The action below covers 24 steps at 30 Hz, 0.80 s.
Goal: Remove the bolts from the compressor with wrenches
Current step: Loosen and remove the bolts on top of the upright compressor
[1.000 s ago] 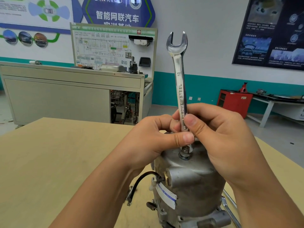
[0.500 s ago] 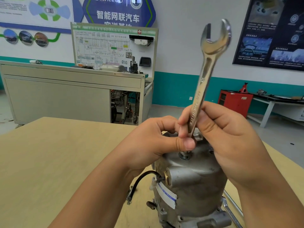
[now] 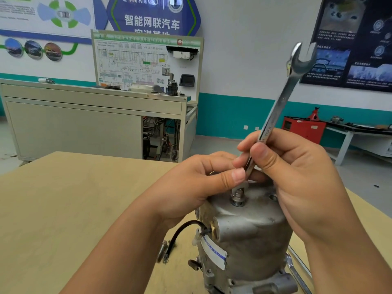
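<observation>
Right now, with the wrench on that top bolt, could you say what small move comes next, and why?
Probably swing the wrench a part-turn about the bolt: its lower end sits on the bolt, the left hand and right hand pinch its shank, and the bolt stands proud of the compressor, not yet out.

Tilted wrench (image 3: 275, 111) on bolt (image 3: 238, 197) atop compressor (image 3: 250, 240)

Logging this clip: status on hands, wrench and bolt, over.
Grips: left hand and right hand pinch the wrench. Tilted right, lower end on the bolt atop the compressor. Nothing in the way.
</observation>
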Each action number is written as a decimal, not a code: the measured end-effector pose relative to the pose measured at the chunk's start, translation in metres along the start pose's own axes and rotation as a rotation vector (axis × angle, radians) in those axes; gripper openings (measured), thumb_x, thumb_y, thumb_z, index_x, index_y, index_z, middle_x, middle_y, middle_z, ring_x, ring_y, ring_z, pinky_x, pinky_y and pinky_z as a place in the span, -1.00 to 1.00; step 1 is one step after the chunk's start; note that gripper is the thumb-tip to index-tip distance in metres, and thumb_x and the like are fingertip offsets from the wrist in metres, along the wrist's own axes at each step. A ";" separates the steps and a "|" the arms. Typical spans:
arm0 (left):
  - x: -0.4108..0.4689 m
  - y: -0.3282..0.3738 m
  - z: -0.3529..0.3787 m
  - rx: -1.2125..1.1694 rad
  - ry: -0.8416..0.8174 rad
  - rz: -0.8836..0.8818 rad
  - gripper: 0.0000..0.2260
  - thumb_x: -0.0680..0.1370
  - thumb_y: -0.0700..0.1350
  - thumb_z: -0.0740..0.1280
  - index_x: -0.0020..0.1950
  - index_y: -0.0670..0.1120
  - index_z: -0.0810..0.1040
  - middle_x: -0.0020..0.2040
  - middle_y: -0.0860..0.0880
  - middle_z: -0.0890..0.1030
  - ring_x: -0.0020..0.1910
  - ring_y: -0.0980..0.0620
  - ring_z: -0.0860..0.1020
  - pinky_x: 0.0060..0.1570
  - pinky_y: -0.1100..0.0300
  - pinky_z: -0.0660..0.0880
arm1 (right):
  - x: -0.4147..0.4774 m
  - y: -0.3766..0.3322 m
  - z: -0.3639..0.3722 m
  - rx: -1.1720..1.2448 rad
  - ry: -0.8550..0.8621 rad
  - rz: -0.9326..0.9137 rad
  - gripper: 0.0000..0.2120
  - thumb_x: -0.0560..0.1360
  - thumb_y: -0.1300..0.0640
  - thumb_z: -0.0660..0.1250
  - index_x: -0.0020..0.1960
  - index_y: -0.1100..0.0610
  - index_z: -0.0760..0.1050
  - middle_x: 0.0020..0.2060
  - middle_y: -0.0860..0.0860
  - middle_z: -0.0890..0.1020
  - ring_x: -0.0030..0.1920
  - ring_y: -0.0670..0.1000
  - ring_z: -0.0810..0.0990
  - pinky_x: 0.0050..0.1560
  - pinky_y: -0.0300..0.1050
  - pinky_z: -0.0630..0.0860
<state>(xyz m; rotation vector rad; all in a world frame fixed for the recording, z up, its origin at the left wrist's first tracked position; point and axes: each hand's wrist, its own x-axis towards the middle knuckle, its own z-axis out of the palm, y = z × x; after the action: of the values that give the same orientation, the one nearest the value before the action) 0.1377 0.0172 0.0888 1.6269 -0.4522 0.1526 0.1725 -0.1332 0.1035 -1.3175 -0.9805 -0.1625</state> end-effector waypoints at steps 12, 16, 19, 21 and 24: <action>0.003 -0.003 0.005 0.047 0.142 -0.029 -0.64 0.35 -0.07 0.40 0.01 -0.31 0.58 0.09 -0.38 0.56 0.05 -0.15 0.56 0.27 -0.14 0.37 | 0.000 0.003 0.003 -0.235 -0.006 -0.020 -0.91 0.45 0.01 0.31 -0.05 -0.08 0.55 -0.29 -0.05 0.66 -0.20 -0.08 0.65 -0.16 -0.24 0.58; 0.005 -0.004 0.007 0.017 0.157 -0.033 -0.49 0.34 -0.10 0.41 0.13 -0.43 0.48 0.11 -0.48 0.48 0.17 -0.42 0.45 0.28 -0.30 0.31 | 0.000 0.001 0.005 -0.215 -0.037 -0.013 -0.83 0.47 0.04 0.22 0.00 -0.03 0.55 -0.25 -0.09 0.69 -0.16 -0.12 0.67 -0.16 -0.35 0.54; 0.003 -0.001 0.006 -0.009 0.161 -0.022 -0.47 0.32 -0.14 0.47 0.15 -0.45 0.45 0.12 -0.47 0.48 0.18 -0.40 0.46 0.30 -0.25 0.33 | 0.000 -0.001 0.008 -0.217 -0.066 -0.018 -0.81 0.46 0.05 0.19 -0.01 -0.01 0.55 -0.24 -0.08 0.69 -0.15 -0.10 0.67 -0.14 -0.33 0.55; 0.002 -0.002 0.004 -0.014 0.126 -0.003 -0.48 0.35 -0.14 0.48 0.18 -0.41 0.48 0.15 -0.42 0.52 0.21 -0.34 0.48 0.31 -0.15 0.38 | 0.000 -0.001 0.008 -0.205 -0.076 -0.022 -0.81 0.47 0.07 0.19 -0.02 0.01 0.55 -0.24 -0.07 0.69 -0.14 -0.09 0.67 -0.11 -0.31 0.55; 0.002 -0.003 0.001 -0.038 0.092 0.010 -0.50 0.34 -0.11 0.36 0.20 -0.38 0.50 0.17 -0.39 0.53 0.22 -0.32 0.48 0.31 -0.14 0.39 | 0.000 -0.001 0.007 -0.222 -0.082 -0.043 -0.83 0.51 0.11 0.20 -0.02 0.02 0.55 -0.25 -0.08 0.69 -0.13 -0.10 0.67 -0.09 -0.31 0.55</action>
<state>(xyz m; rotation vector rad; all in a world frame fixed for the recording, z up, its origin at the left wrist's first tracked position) 0.1403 0.0155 0.0869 1.5740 -0.3903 0.2248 0.1688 -0.1277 0.1037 -1.5156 -1.0835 -0.2575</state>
